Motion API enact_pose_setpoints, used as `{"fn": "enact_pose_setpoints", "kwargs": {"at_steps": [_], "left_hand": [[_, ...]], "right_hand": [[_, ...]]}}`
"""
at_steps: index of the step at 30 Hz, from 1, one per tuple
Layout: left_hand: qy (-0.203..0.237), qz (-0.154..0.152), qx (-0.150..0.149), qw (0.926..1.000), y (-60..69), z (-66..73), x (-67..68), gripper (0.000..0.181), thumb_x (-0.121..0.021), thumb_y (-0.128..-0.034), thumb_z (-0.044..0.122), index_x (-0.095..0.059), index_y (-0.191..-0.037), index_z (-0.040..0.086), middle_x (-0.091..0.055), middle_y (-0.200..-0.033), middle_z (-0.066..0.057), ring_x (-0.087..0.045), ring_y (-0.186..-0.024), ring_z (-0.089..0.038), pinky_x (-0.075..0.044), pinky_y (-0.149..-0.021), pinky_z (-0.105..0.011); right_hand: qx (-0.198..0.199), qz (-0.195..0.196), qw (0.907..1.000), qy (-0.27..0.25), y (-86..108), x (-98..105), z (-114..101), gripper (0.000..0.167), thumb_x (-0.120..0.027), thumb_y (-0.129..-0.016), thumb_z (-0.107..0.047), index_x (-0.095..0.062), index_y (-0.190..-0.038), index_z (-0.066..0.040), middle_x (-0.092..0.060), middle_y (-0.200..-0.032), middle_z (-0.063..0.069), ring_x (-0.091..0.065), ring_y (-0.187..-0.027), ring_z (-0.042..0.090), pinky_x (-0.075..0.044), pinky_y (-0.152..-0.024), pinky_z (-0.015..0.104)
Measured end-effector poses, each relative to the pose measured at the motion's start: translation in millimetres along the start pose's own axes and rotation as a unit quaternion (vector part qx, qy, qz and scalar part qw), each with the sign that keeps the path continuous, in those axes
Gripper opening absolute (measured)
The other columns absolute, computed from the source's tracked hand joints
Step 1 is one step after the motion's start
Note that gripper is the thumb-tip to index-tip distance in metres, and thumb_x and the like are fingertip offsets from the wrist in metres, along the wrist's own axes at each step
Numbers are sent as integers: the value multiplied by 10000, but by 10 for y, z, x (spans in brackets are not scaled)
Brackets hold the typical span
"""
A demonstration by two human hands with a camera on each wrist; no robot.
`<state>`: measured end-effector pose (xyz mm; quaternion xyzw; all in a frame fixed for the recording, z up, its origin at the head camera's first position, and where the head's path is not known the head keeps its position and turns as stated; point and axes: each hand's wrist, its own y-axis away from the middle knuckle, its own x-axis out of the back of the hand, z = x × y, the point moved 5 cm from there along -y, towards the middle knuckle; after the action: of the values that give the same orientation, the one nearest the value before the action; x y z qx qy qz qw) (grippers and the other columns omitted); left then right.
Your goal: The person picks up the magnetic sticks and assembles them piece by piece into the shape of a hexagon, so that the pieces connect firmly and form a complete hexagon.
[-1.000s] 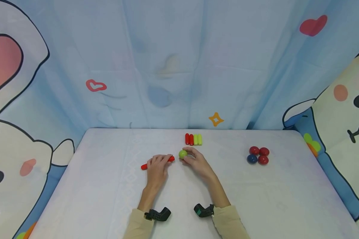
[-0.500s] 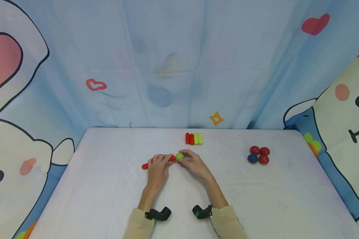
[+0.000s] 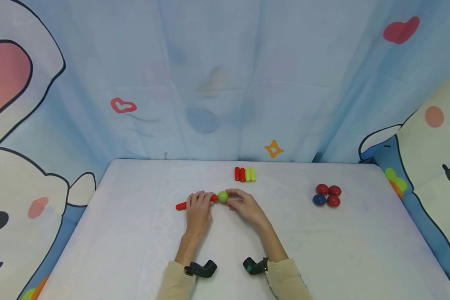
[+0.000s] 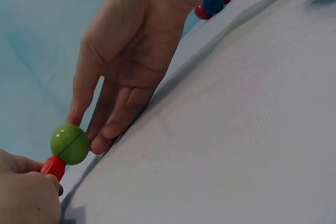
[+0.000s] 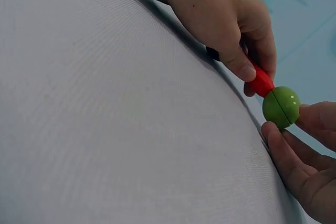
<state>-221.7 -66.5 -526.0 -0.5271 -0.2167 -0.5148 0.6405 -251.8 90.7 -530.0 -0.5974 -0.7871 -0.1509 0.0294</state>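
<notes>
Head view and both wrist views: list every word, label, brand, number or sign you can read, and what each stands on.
No text is readable on the glossy green ball, the red rod or elsewhere.
The light-blue cloth backdrop bears only pictures, such as a red heart.
Any marking on the black wrist devices is too small to read.

Five balls (image 3: 223, 197), five sticks (image 3: 248, 175) (at least)

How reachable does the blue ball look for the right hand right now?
Probably yes: only white cloth shows between the right hand and the blue ball, and the red balls sit behind and beside it. The hand would likely need to leave the green ball first.
</notes>
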Motion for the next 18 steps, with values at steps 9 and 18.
{"fn": "enact_pose_setpoints", "kwargs": {"at_steps": [9,18], "left_hand": [[-297,-305,112,9990,-13,16,-16,376,-627,-937,174,-571,-1309,173,-665,-1164,-38,-551,-1157,-235,-363,-1080,-504],[-683,-147,521,9962,-7,-47,15,277,-612,-944,216,-617,-1214,154,-669,-1105,-53,-576,-1100,-252,-249,-1134,-589]], "right_hand": [[-45,62,9999,103,9,24,27,374,-594,-957,-167,-584,-1322,-87,-659,-1242,119,-681,-981,150,-553,-902,291],[53,-177,9986,-494,-48,9,77,359,-537,-983,-96,-533,-1320,28,-604,-1273,230,-669,-1093,259,-545,-902,261]]}}
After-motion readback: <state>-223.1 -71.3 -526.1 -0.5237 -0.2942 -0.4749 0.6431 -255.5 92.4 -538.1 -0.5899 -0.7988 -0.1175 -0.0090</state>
